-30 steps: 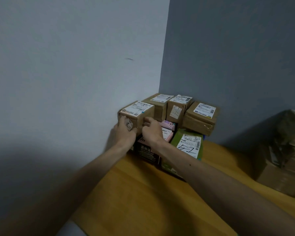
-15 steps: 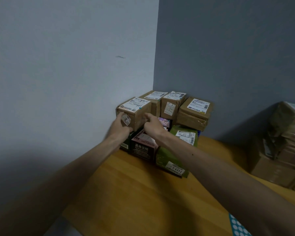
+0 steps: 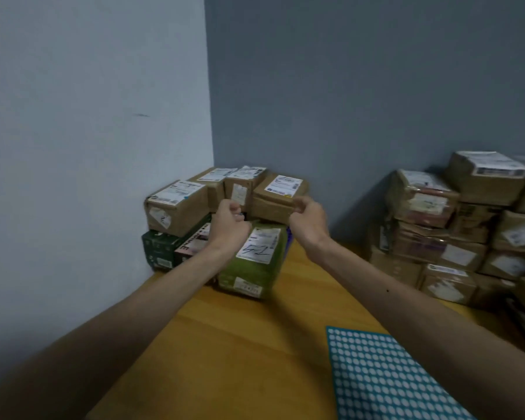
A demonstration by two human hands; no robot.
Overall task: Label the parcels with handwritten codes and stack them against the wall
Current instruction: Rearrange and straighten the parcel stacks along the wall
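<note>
We see the labelled parcels stacked in the corner at the middle of the frame, where the pale wall [image 3: 88,116] meets the grey wall [image 3: 361,86]. On the upper layer sit four brown boxes; the nearest brown box [image 3: 179,212], toward the left, carries a round sticker [image 3: 161,218] with a handwritten mark that we cannot read. Under it lie a dark green box [image 3: 158,248] and a pink-and-black box [image 3: 194,242], and lower right of those the green parcel [image 3: 252,268] rests on the wooden table [image 3: 240,344], its white label [image 3: 256,248] bearing a handwritten code. Our left hand [image 3: 229,225] hangs in front of the middle of the stack with the fingers curled in toward the palm, gripping nothing that we can see. Our right hand [image 3: 308,221] is just right of it, at the front edge of the rightmost brown box [image 3: 281,197], fingers likewise curled together and holding nothing; we cannot tell whether the knuckles touch the cardboard. At the lower right lies a teal sticker sheet [image 3: 382,377] of white dots, and along the right edge a second pile of parcels [image 3: 467,228] stands against the grey wall.
</note>
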